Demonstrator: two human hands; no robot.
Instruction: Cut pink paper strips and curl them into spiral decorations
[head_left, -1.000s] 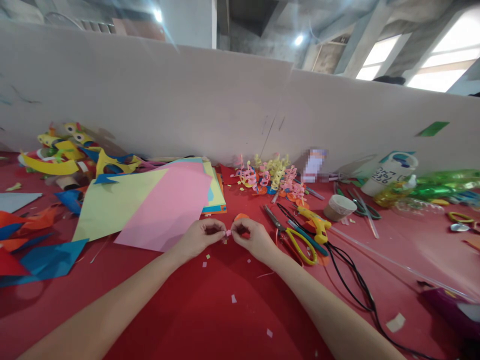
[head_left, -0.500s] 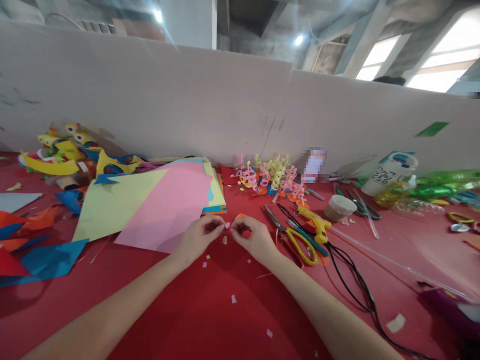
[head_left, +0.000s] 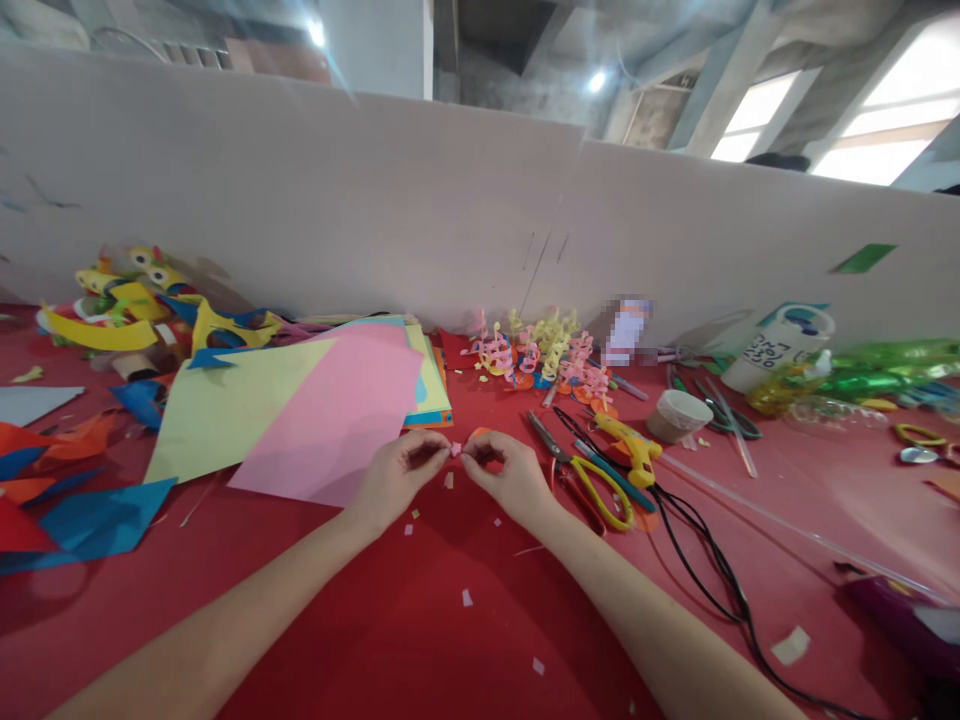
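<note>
Mid-frame, above the red worktop (head_left: pixel 435 620), we see the left hand (head_left: pixel 394 478) and right hand (head_left: pixel 514 478) each pinching a side of a small pink piece (head_left: pixel 456 450). Toward the right, a white tub (head_left: pixel 761 365) holds something blue (head_left: pixel 804 325); we cannot tell the cup's (head_left: pixel 673 422) contents.

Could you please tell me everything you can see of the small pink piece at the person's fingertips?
The small pink piece looks like paper and has a roughly star-like outline. It sits at the fingertips of the left hand, while those of the right hand appear to touch its other side, over the red table. Any folds are too small to make out.
</note>
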